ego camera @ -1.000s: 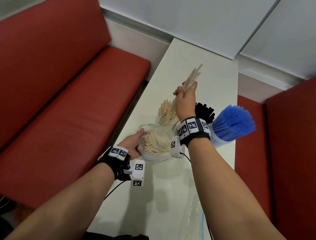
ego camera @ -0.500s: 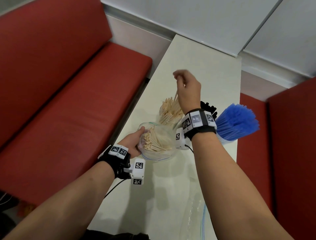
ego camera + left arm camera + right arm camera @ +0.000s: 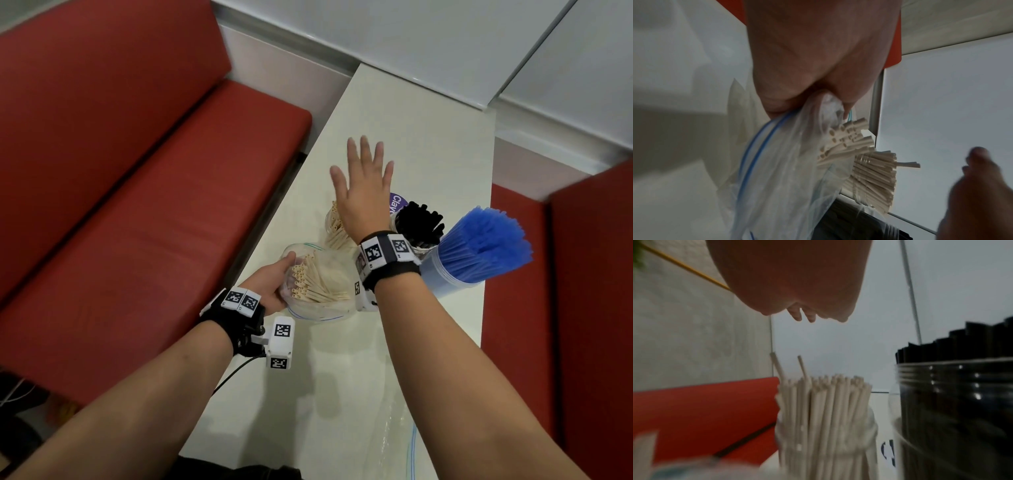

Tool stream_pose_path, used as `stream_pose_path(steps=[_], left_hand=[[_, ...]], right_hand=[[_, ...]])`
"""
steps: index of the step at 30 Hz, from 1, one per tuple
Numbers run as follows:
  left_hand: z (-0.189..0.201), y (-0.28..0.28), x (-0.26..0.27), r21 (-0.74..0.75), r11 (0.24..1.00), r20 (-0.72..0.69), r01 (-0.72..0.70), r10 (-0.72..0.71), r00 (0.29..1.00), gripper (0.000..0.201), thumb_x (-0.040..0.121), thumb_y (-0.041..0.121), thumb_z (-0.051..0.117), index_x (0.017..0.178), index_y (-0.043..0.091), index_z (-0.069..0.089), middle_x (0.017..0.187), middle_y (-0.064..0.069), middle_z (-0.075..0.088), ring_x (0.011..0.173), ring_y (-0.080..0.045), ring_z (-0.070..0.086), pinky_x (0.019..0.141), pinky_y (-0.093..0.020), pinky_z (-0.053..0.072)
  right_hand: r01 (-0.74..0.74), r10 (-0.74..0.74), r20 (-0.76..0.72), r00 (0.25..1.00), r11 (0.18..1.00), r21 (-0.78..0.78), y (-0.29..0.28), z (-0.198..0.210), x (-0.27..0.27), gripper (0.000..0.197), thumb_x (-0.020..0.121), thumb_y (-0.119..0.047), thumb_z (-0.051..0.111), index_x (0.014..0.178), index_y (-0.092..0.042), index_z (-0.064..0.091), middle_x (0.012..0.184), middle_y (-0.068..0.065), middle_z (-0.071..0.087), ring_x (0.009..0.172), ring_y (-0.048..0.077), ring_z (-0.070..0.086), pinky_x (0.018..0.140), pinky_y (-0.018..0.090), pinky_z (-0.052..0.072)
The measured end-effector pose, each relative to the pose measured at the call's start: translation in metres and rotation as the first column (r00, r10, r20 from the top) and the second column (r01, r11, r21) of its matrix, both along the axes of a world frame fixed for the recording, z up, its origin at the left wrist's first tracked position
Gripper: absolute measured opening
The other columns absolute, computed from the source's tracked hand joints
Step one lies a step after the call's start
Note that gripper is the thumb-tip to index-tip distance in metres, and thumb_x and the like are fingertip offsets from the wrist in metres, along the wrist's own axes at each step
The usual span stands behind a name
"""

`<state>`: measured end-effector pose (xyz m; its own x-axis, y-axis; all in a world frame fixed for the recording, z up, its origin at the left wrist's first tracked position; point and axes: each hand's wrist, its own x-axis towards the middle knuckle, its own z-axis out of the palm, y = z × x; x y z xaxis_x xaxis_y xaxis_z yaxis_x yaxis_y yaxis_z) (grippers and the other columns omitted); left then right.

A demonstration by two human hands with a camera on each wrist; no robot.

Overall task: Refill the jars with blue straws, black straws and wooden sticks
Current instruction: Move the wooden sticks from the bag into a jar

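Observation:
My left hand pinches the rim of a clear zip bag of pale wooden sticks that lies on the white table; in the left wrist view the bag hangs from the fingers. My right hand hovers flat, fingers spread and empty, over the jar of wooden sticks. In the right wrist view two sticks poke above the bundle. The jar of black straws and the jar of blue straws stand to the right.
Red bench seats flank the narrow table on both sides. An empty clear plastic bag lies on the near part of the table. A purple lid shows behind the black straws. White wall panels close off the far end.
One second ago my right hand gripped a bunch of sticks above the jar. It let them down into the jar and has since spread flat above it. The left hand has kept its hold.

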<state>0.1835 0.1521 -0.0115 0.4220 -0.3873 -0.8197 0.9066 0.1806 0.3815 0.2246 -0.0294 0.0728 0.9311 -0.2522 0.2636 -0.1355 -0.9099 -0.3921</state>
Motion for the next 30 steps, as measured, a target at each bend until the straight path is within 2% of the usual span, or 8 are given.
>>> stream_pose_path(steps=[6, 11, 15, 18, 22, 25, 27, 30], left_hand=[[0.002, 0.000, 0.000, 0.032, 0.999, 0.007, 0.027, -0.027, 1.000, 0.033, 0.106, 0.044, 0.047, 0.095, 0.017, 0.063, 0.086, -0.008, 0.059, 0.079, -0.022, 0.058, 0.084, -0.041, 0.052], [0.000, 0.001, 0.000, 0.026, 1.000, 0.014, 0.016, -0.016, 1.000, 0.032, 0.105, 0.045, 0.049, 0.105, 0.016, 0.064, 0.099, -0.011, 0.057, 0.096, -0.027, 0.056, 0.108, -0.047, 0.045], [-0.001, 0.003, -0.002, 0.057, 0.998, 0.039, 0.028, -0.030, 0.999, 0.033, 0.106, 0.043, 0.048, 0.092, 0.017, 0.064, 0.064, -0.006, 0.063, 0.057, -0.019, 0.063, 0.064, -0.033, 0.061], [0.003, 0.003, -0.005, 0.096, 0.994, 0.080, 0.052, -0.059, 0.995, 0.034, 0.105, 0.046, 0.048, 0.092, 0.018, 0.063, 0.063, -0.003, 0.055, 0.055, -0.017, 0.055, 0.060, -0.029, 0.055], [0.009, 0.004, -0.010, 0.049, 0.999, 0.074, 0.025, -0.028, 0.997, 0.034, 0.107, 0.044, 0.045, 0.093, 0.018, 0.061, 0.063, -0.007, 0.070, 0.052, -0.020, 0.070, 0.050, -0.032, 0.059], [0.011, 0.003, -0.016, 0.069, 0.997, 0.097, 0.044, -0.050, 0.994, 0.033, 0.107, 0.045, 0.046, 0.096, 0.019, 0.062, 0.062, -0.005, 0.066, 0.051, -0.018, 0.065, 0.057, -0.031, 0.058], [0.013, 0.002, -0.020, 0.079, 0.996, 0.107, 0.048, -0.056, 0.993, 0.031, 0.105, 0.046, 0.048, 0.098, 0.019, 0.063, 0.061, -0.003, 0.060, 0.051, -0.016, 0.058, 0.058, -0.028, 0.056], [0.019, 0.001, -0.026, 0.027, 0.999, 0.100, 0.028, -0.030, 0.995, 0.034, 0.105, 0.045, 0.050, 0.111, 0.015, 0.065, 0.078, -0.011, 0.073, 0.068, -0.021, 0.072, 0.066, -0.034, 0.062]], right_hand=[[-0.062, -0.002, -0.407, 0.913, 0.988, -0.145, 0.003, -0.038, -0.022, 0.055, 0.111, -0.033, 0.021, 0.161, -0.012, 0.015, 0.169, 0.003, 0.011, 0.157, 0.023, -0.001, 0.125, 0.051, -0.004], [0.023, -0.039, -0.244, 0.969, 0.997, -0.068, -0.005, -0.017, 0.001, 0.060, 0.109, -0.041, 0.029, 0.159, -0.009, 0.020, 0.169, 0.007, 0.013, 0.156, 0.032, -0.002, 0.125, 0.051, -0.003], [0.070, -0.097, -0.265, 0.959, 0.992, -0.108, 0.006, -0.029, -0.025, 0.069, 0.108, -0.048, 0.025, 0.161, -0.009, 0.004, 0.170, 0.009, 0.002, 0.156, 0.032, -0.007, 0.125, 0.051, -0.006], [0.035, -0.052, -0.423, 0.904, 0.998, -0.048, 0.004, -0.036, -0.040, 0.071, 0.108, -0.051, 0.022, 0.161, -0.010, 0.000, 0.170, 0.008, -0.001, 0.156, 0.031, -0.011, 0.124, 0.052, -0.008], [0.028, -0.022, -0.032, 0.999, 0.974, 0.224, 0.000, -0.005, -0.043, 0.056, 0.106, -0.033, 0.041, 0.158, -0.016, 0.025, 0.161, 0.009, 0.033, 0.154, 0.030, 0.016, 0.125, 0.049, 0.012], [-0.066, -0.055, 0.200, 0.978, 0.831, 0.552, 0.011, 0.007, -0.072, 0.033, 0.095, -0.010, 0.046, 0.121, -0.028, 0.055, 0.109, -0.001, 0.067, 0.103, 0.011, 0.062, 0.090, 0.029, 0.049], [-0.037, 0.060, -0.013, 0.998, 0.751, 0.660, 0.020, 0.000, -0.096, 0.025, 0.095, -0.004, 0.046, 0.099, -0.028, 0.055, 0.090, 0.000, 0.066, 0.083, 0.014, 0.065, 0.077, 0.029, 0.053], [0.051, 0.256, -0.381, 0.889, 0.770, 0.636, 0.030, -0.030, -0.128, 0.028, 0.091, 0.000, 0.056, 0.108, -0.019, 0.045, 0.098, 0.002, 0.055, 0.090, 0.023, 0.057, 0.073, 0.029, 0.048]])
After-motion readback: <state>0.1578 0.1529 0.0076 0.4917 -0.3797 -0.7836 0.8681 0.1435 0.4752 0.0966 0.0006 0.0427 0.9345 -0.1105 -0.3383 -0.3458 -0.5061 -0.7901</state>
